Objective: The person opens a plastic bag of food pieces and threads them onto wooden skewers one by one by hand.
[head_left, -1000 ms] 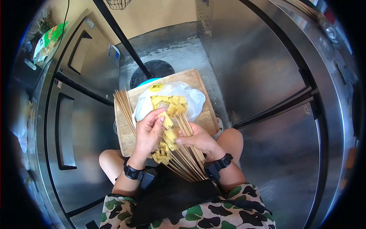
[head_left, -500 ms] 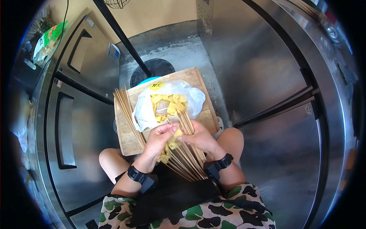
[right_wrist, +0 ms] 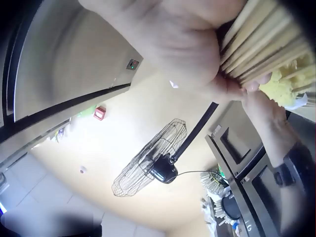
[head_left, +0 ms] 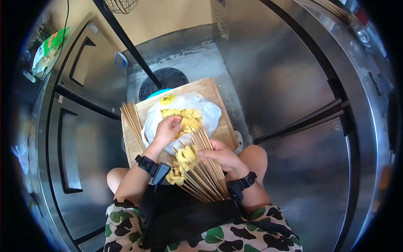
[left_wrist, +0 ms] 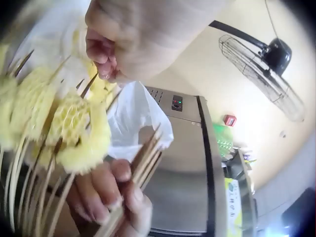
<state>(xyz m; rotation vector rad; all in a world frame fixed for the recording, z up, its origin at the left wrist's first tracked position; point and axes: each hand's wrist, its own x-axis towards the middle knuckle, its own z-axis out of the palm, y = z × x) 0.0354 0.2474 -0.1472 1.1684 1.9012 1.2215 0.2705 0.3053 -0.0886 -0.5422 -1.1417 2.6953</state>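
Left hand (head_left: 168, 128) has gone back into the plastic bag (head_left: 208, 111) on the wooden board (head_left: 210, 89). Half a second ago it was down at the skewer tips next to the right hand. Fingers are curled over the loose yellow pieces (head_left: 189, 117) in the bag; I can't tell whether they have actually closed on one. My read: the last piece is on a stick and this is the reach for another.

Right hand (head_left: 220, 155) grips the bundle of bamboo skewers (head_left: 205, 176), fingers wrapped round it, same place as before. Threaded yellow pieces (head_left: 184, 154) sit near the tips, just left of that hand. Spare skewers (head_left: 132, 119) lie on the board's left edge.

Head view gives the layout: board on the lap, steel fridge doors (head_left: 84, 138) to the side. Left wrist view shows what it doesn't: honeycomb texture of the threaded pieces (left_wrist: 74, 128) close up, and the right fingers (left_wrist: 116, 190) clamped on the sticks. Right wrist view mostly shows palm, stick ends (right_wrist: 261, 37) and a fan (right_wrist: 148, 170) overhead.
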